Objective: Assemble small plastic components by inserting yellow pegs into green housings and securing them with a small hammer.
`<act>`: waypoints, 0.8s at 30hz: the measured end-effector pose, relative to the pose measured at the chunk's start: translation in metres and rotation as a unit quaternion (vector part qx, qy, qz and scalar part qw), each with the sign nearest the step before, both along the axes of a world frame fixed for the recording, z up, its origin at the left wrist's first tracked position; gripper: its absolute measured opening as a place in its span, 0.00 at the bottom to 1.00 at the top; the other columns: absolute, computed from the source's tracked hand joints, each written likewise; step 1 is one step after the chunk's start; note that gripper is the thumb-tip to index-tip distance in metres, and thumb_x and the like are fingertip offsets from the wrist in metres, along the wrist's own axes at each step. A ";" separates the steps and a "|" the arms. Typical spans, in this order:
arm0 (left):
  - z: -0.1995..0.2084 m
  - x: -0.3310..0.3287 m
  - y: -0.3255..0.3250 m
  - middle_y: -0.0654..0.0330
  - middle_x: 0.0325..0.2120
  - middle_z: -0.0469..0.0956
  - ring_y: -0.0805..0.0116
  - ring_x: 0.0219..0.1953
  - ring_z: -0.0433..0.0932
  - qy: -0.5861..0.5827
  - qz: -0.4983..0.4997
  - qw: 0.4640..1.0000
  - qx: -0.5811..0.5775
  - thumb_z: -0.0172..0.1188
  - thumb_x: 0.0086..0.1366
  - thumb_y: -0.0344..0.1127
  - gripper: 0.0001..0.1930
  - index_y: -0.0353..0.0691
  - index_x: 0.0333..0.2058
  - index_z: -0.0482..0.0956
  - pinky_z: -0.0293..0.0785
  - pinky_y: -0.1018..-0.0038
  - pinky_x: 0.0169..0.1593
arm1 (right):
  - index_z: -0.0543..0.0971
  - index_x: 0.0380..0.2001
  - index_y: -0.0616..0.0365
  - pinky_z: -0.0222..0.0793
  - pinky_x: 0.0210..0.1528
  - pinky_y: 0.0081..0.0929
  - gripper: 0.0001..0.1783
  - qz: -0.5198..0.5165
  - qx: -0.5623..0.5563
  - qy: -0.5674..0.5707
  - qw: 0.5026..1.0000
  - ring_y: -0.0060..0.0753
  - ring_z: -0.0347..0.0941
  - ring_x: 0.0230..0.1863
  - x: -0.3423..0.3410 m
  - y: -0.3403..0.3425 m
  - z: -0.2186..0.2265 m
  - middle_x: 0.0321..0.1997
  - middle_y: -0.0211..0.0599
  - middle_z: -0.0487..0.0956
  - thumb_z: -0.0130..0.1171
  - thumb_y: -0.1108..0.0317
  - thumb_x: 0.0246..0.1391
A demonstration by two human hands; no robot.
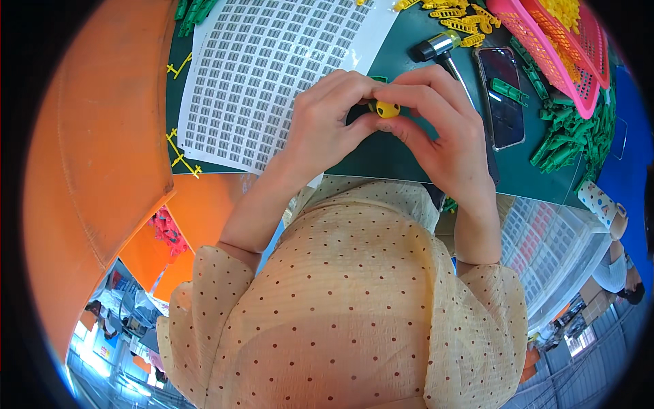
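Between my two hands, over the near edge of the green table, is a small round yellow plastic piece [388,110] with dark openings. My left hand [330,116] pinches it from the left with thumb and fingertips. From the right, my right hand [439,123] closes thumb and forefinger on the same piece. A bit of a green plastic part [379,79] shows just beyond the fingertips; whether it joins the yellow piece I cannot tell. Under and beyond my left hand lies a sheet of small printed labels [259,75].
Beyond my right hand lie a mallet [436,46] and a phone [501,102] with a green part on it. Yellow parts [453,13] are scattered at the far side. Pink baskets [545,48] and heaped green parts [575,133] sit at the right. Yellow sprue pieces [180,157] lie left.
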State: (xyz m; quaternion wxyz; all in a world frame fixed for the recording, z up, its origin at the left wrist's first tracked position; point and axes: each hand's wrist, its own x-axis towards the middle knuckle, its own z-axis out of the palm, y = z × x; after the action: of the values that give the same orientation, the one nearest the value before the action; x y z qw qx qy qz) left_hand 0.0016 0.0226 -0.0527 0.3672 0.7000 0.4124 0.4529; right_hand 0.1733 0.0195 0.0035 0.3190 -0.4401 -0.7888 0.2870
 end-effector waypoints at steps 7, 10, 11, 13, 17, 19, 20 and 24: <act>-0.004 0.000 -0.001 0.62 0.25 0.77 0.68 0.27 0.76 -0.008 -0.007 1.000 -0.010 0.70 0.45 0.27 0.13 0.38 0.31 0.77 0.73 0.76 0.30 | 0.80 0.39 0.59 0.66 0.33 0.18 0.17 -0.028 -0.081 0.086 0.993 0.23 0.69 0.31 0.002 -0.003 -0.009 0.38 0.33 0.73 0.68 0.77 0.42; -0.004 0.000 -0.001 0.62 0.26 0.78 0.68 0.28 0.77 -0.014 -0.004 1.000 -0.013 0.70 0.46 0.27 0.13 0.38 0.32 0.78 0.74 0.76 0.30 | 0.79 0.42 0.59 0.66 0.35 0.19 0.21 -0.026 -0.096 0.088 0.991 0.23 0.69 0.32 0.002 -0.004 -0.011 0.40 0.33 0.74 0.69 0.75 0.40; -0.004 0.001 -0.001 0.62 0.26 0.78 0.68 0.28 0.77 -0.014 -0.005 1.000 -0.014 0.70 0.46 0.27 0.13 0.38 0.32 0.78 0.74 0.76 0.30 | 0.79 0.42 0.59 0.66 0.35 0.19 0.21 -0.026 -0.096 0.088 0.991 0.23 0.69 0.32 0.003 -0.004 -0.010 0.40 0.33 0.74 0.69 0.75 0.40; -0.006 0.001 -0.002 0.61 0.27 0.79 0.69 0.29 0.78 -0.028 -0.009 0.999 -0.027 0.70 0.46 0.26 0.14 0.39 0.33 0.79 0.76 0.76 0.31 | 0.77 0.45 0.57 0.67 0.40 0.21 0.25 -0.025 -0.113 0.082 0.990 0.25 0.69 0.35 0.005 -0.005 -0.006 0.41 0.34 0.74 0.71 0.74 0.39; -0.007 0.002 -0.003 0.61 0.27 0.79 0.69 0.30 0.79 -0.027 -0.008 0.999 -0.035 0.70 0.46 0.25 0.15 0.39 0.35 0.80 0.78 0.77 0.32 | 0.75 0.49 0.55 0.66 0.48 0.26 0.28 -0.146 -0.034 -0.052 0.987 0.32 0.70 0.41 0.037 -0.016 -0.017 0.44 0.35 0.75 0.70 0.72 0.41; -0.005 0.004 -0.003 0.60 0.27 0.79 0.69 0.30 0.79 -0.044 -0.009 0.998 -0.042 0.71 0.45 0.25 0.15 0.38 0.35 0.80 0.78 0.78 0.33 | 0.76 0.48 0.55 0.65 0.50 0.32 0.23 -0.217 0.053 -0.186 0.957 0.38 0.70 0.44 0.055 -0.020 -0.026 0.44 0.37 0.76 0.66 0.70 0.46; -0.006 0.004 -0.003 0.60 0.27 0.79 0.69 0.30 0.79 -0.045 -0.009 0.998 -0.041 0.71 0.45 0.25 0.15 0.38 0.35 0.80 0.78 0.78 0.33 | 0.76 0.48 0.55 0.65 0.50 0.32 0.23 -0.218 0.054 -0.186 0.957 0.38 0.70 0.44 0.061 -0.024 -0.032 0.44 0.37 0.76 0.66 0.70 0.46; -0.008 0.004 -0.003 0.60 0.28 0.79 0.70 0.31 0.79 -0.042 -0.010 0.999 -0.033 0.72 0.45 0.26 0.16 0.38 0.35 0.80 0.80 0.78 0.33 | 0.76 0.46 0.56 0.64 0.49 0.35 0.17 -0.250 0.030 -0.297 0.921 0.44 0.70 0.44 0.066 -0.031 -0.038 0.42 0.39 0.75 0.62 0.70 0.52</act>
State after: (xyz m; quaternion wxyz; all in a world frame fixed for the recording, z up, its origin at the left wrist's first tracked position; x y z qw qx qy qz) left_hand 0.0056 0.0199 -0.0609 0.4113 0.6719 0.4048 0.4643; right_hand 0.2389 -0.0120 -0.0348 0.1443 -0.6779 -0.7202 0.0299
